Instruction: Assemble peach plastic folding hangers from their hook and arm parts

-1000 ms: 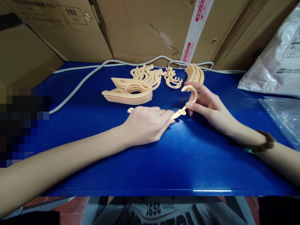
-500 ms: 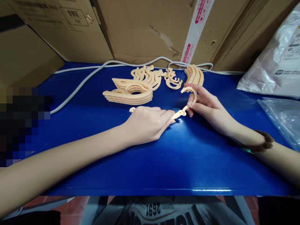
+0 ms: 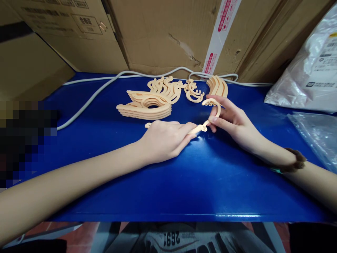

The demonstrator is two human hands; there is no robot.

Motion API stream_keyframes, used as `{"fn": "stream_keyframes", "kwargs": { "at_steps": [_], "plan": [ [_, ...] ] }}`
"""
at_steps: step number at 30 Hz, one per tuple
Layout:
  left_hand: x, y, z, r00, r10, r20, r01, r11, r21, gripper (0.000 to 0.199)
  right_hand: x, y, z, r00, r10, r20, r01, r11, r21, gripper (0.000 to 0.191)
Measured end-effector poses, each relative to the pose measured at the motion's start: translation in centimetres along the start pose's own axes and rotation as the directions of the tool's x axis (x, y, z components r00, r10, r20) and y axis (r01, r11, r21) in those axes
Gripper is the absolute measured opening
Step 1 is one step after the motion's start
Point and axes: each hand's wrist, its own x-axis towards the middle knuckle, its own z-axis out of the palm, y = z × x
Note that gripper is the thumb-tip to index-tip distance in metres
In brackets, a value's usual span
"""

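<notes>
Cream plastic pieces that look like parts of folding clothes hangers are at my hands. My left hand (image 3: pixel 165 140) is closed over a hanger arm (image 3: pixel 197 129), whose tip pokes out past my fingers; most of it is covered by the hand. Between the thumb and fingers of my right hand (image 3: pixel 229 114) is a curved hanger hook (image 3: pixel 218 111). The hook's lower end meets the end of the arm; whether they are joined I cannot tell. Behind my left hand lies a stack of hanger pieces (image 3: pixel 147 112) with a round opening.
Farther back are wavy hook pieces (image 3: pixel 165 86), a smaller hook cluster (image 3: pixel 193 92) and a fan of curved arms (image 3: pixel 218 85). A white cable (image 3: pixel 89 98) crosses the blue table (image 3: pixel 184 189). Cardboard boxes (image 3: pixel 158 35) stand behind; plastic bags (image 3: pixel 302 80) lie at right.
Both hands keep their hold, with the hook and arm still end to end. The right hand has shifted very slightly left, and the view has tilted a little.
</notes>
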Motion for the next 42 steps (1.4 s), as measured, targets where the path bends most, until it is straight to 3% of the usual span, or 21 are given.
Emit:
{"fn": "stream_keyframes", "kwargs": {
  "at_steps": [4,7,8,10,13,15,17,21,25,29,37,42],
  "plan": [
    [-0.1,0.3,-0.4,0.995,-0.074,0.067,0.086,0.974,-0.210,0.039,0.0,-0.5,-0.2,1.000,0.007,0.009,-0.007,1.000,0.001,0.050],
    [0.2,0.4,-0.8,0.977,-0.091,0.192,0.172,0.869,-0.464,0.038,0.0,-0.8,-0.3,0.999,0.000,0.040,-0.001,1.000,0.001,0.052],
    [0.3,0.3,-0.9,0.965,-0.086,0.247,0.216,0.791,-0.572,0.035,0.0,-0.8,-0.2,0.999,-0.004,0.052,0.004,1.000,-0.003,0.052],
    [0.7,0.1,-1.1,0.925,-0.063,0.376,0.345,0.554,-0.757,0.029,0.0,-0.9,-0.1,0.997,-0.009,0.073,0.011,1.000,-0.022,0.051],
    [1.2,-0.2,-1.1,0.837,-0.011,0.547,0.540,0.181,-0.822,0.021,0.1,-0.9,0.0,0.997,-0.008,0.077,0.014,0.997,-0.081,0.050],
    [1.3,-0.3,-0.9,0.798,-0.006,0.603,0.603,0.020,-0.797,0.015,0.4,-1.0,-0.3,1.000,-0.018,0.024,0.021,0.992,-0.127,0.045],
    [1.4,-0.3,-0.8,0.778,-0.027,0.627,0.624,-0.075,-0.778,0.010,1.0,-0.9,-1.3,0.996,-0.039,-0.075,0.027,0.986,-0.164,0.035],
    [1.5,-0.1,-0.5,0.780,-0.060,0.623,0.612,-0.131,-0.780,0.012,2.7,-0.2,-4.5,0.939,-0.033,-0.342,-0.036,0.980,-0.194,0.013],
    [1.5,0.0,-0.5,0.770,-0.099,0.630,0.616,-0.141,-0.775,0.014,4.3,0.7,-7.4,0.862,0.105,-0.496,-0.247,0.941,-0.230,0.010],
    [1.6,-0.1,-0.5,0.753,-0.121,0.647,0.630,-0.154,-0.761,0.013,5.9,1.7,-8.8,0.836,0.187,-0.516,-0.383,0.872,-0.304,0.010],
    [1.5,0.0,-0.5,0.768,-0.114,0.631,0.614,-0.149,-0.775,0.011,8.4,3.4,-10.1,0.868,0.203,-0.452,-0.415,0.797,-0.439,0.031],
    [1.6,-0.2,-0.5,0.769,-0.094,0.632,0.618,-0.144,-0.773,0.011,8.9,3.9,-10.4,0.869,0.205,-0.451,-0.420,0.787,-0.452,0.033]
  ]
}}
